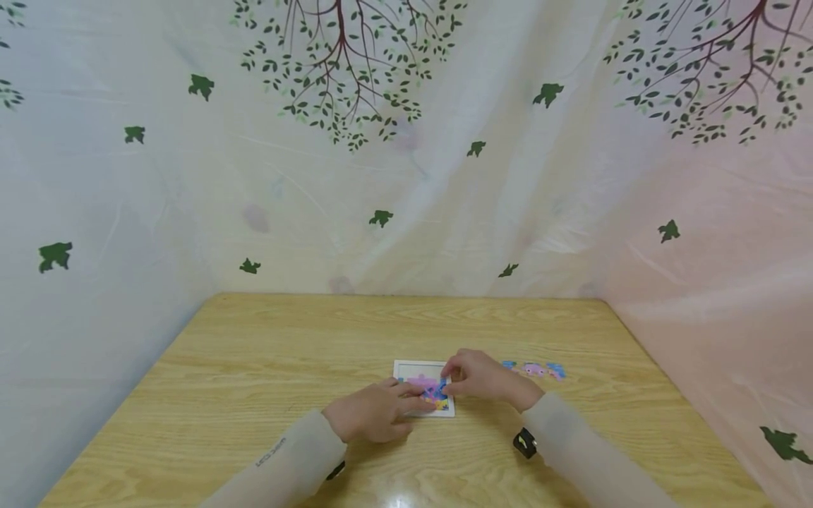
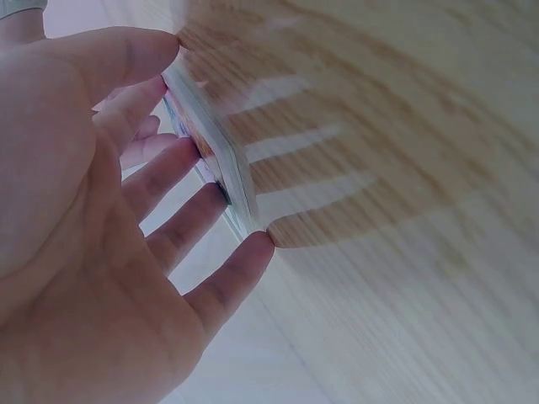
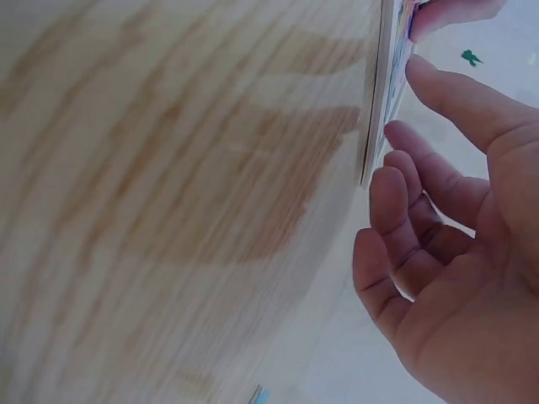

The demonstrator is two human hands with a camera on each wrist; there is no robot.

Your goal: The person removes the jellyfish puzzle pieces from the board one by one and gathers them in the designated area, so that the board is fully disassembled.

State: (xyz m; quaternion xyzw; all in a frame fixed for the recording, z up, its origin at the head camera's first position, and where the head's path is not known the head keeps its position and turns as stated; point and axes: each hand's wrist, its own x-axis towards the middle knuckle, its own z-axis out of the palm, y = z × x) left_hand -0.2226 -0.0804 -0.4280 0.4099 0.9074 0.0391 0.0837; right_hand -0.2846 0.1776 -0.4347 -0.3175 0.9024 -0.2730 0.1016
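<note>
A jigsaw puzzle in a white frame point(image 1: 396, 368) lies on the table, its picture pink, blue and yellow, with bare tray along the top. My left hand point(image 1: 375, 413) rests on it from the left, fingers extended over the picture. In the left wrist view, fingertips of the left hand point(image 2: 109, 219) touch the frame's edge and face. My right hand point(image 1: 484, 377) is at the frame's right side, thumb and index fingertips on the blue part. In the right wrist view, the right hand point(image 3: 472, 210) has thumb and index apart at the puzzle, the other fingers loosely bent.
Loose puzzle pieces lie right of the frame, among them a pink piece point(image 1: 533, 369) and a blue piece point(image 1: 556, 370). The wooden table point(image 1: 254, 346) ends at a hanging cloth point(image 1: 305, 212) printed with leaves and branches, behind and at both sides.
</note>
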